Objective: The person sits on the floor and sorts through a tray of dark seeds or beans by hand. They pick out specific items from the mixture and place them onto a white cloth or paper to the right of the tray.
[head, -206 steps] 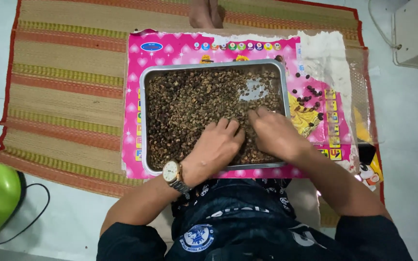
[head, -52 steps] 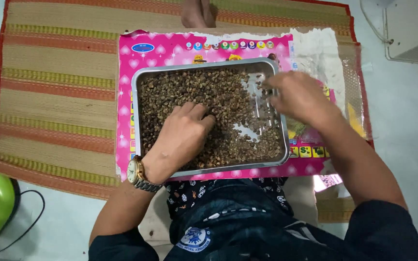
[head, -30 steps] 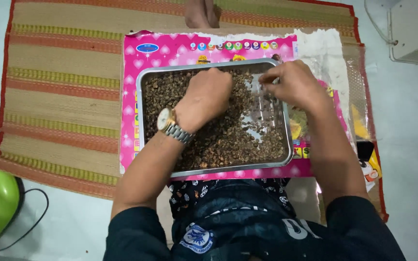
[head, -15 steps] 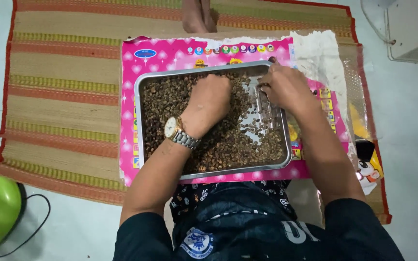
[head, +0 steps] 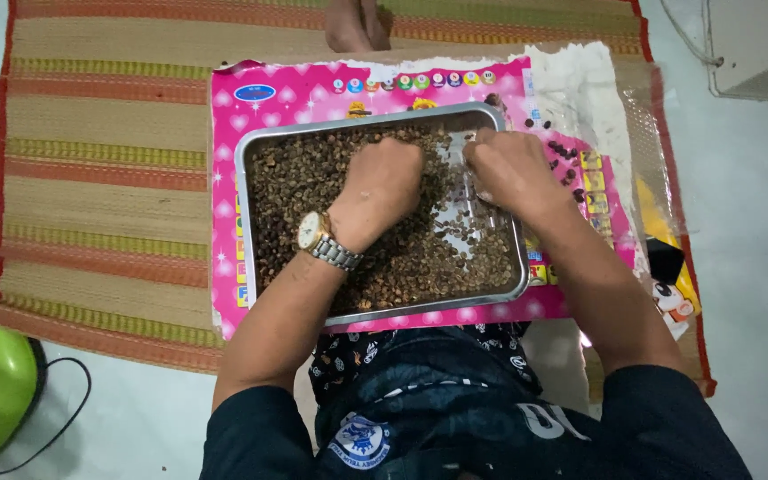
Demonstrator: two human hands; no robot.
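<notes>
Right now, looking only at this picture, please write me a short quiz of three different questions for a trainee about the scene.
1. True or false: both hands rest inside the metal tray on the brown beans.
2. Which hand wears the wristwatch? A) left hand B) right hand C) neither
3. Fill in: a few dark beans lie outside the tray on the pink ____ under it, toward the person's right.

Key
1. True: both hands lie in the far part of the tray.
2. A
3. sheet, which lies on a woven striped mat.
</notes>
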